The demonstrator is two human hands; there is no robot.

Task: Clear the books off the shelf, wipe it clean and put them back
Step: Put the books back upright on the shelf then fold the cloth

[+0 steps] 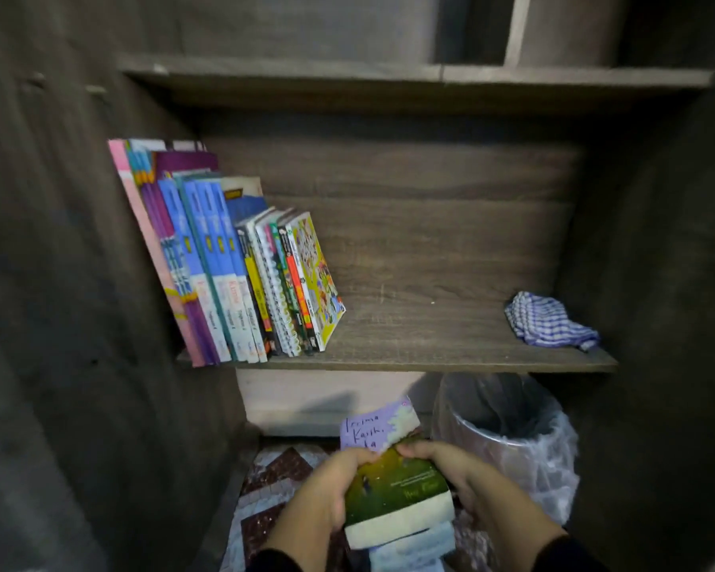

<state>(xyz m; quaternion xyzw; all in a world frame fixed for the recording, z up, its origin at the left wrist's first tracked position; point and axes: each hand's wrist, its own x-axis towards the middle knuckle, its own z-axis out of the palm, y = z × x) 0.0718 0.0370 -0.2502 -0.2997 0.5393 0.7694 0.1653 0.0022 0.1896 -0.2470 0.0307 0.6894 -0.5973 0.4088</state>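
Wooden shelf (430,344): leaning book row (240,266) left, checked cloth (550,319) right

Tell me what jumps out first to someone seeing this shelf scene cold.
The row of bright books leaning at the left end of the shelf. Then the blue checked cloth crumpled at its right end. Below, the left hand and right hand grip a stack of books, green cover on top.

Books (232,266) at shelf (430,344) left, cloth (550,319) at right.

Shelf (430,340) dark brown woodgrain; cloth (550,319) blue-and-white check; books (232,262) pink, purple, blue, yellow; held book (397,485) green, another (372,431) lilac.
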